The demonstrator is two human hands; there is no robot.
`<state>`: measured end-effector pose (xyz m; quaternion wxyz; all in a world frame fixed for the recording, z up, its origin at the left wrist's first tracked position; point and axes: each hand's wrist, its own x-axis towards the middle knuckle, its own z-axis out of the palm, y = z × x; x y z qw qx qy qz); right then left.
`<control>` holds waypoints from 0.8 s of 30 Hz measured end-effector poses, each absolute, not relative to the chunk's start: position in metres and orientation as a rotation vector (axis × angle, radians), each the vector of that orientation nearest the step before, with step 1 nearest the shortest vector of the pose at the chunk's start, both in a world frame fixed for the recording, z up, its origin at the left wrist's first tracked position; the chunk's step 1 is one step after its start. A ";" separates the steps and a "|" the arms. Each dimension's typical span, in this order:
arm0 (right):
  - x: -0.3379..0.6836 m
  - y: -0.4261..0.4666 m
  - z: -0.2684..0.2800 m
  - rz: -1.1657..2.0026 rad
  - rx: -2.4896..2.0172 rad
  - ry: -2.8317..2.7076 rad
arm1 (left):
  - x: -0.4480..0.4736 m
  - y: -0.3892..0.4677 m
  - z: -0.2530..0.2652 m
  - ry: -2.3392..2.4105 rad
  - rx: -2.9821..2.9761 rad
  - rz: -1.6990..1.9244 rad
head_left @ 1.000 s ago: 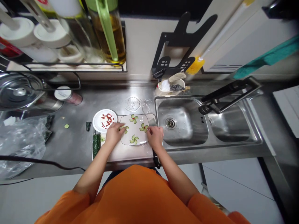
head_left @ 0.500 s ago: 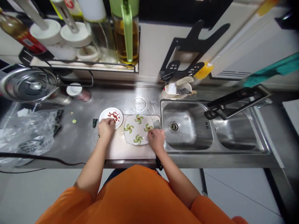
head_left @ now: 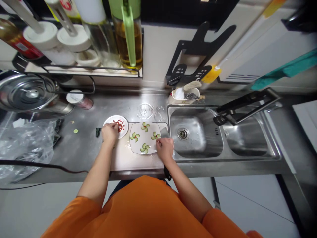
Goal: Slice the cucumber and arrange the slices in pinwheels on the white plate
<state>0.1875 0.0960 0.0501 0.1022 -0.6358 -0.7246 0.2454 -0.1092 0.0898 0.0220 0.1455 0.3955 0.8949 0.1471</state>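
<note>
A small round white plate (head_left: 125, 129) holds scattered small red pieces (head_left: 120, 125). Over its left side is my left hand (head_left: 110, 133), fingers pinched together; whatever is between them is too small to make out. To the right, a square white plate (head_left: 138, 147) lies on a pale cutting board (head_left: 138, 162). Several green pinwheels of cucumber slices (head_left: 145, 148) sit on it, with red bits at some centres. My right hand (head_left: 165, 148) is at the plate's right edge, just below the right pinwheel (head_left: 155, 136). Its fingers are curled closed, their contents hidden.
A knife blade (head_left: 165, 132) shows on the board's right side, beside the double sink (head_left: 198, 132). Left lie a dark green piece (head_left: 98, 132), a cucumber slice (head_left: 75, 131) and a plastic bag (head_left: 37, 142). Behind stand a lidded jar (head_left: 79, 99) and a condiment rack (head_left: 86, 72).
My left hand has moved slightly farther over the small plate. My right fingertips have drawn back a little from the right pinwheel. The whole view has shifted slightly.
</note>
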 end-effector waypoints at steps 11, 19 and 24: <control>0.185 0.100 0.051 0.745 -1.891 -2.139 | -0.111 0.089 0.026 2.540 1.008 0.539; 0.182 0.098 0.047 0.718 -1.823 -2.162 | -0.078 0.059 0.043 2.427 1.175 0.717; 0.178 0.090 0.050 0.737 -1.775 -2.244 | -0.030 0.038 0.037 1.983 1.366 0.808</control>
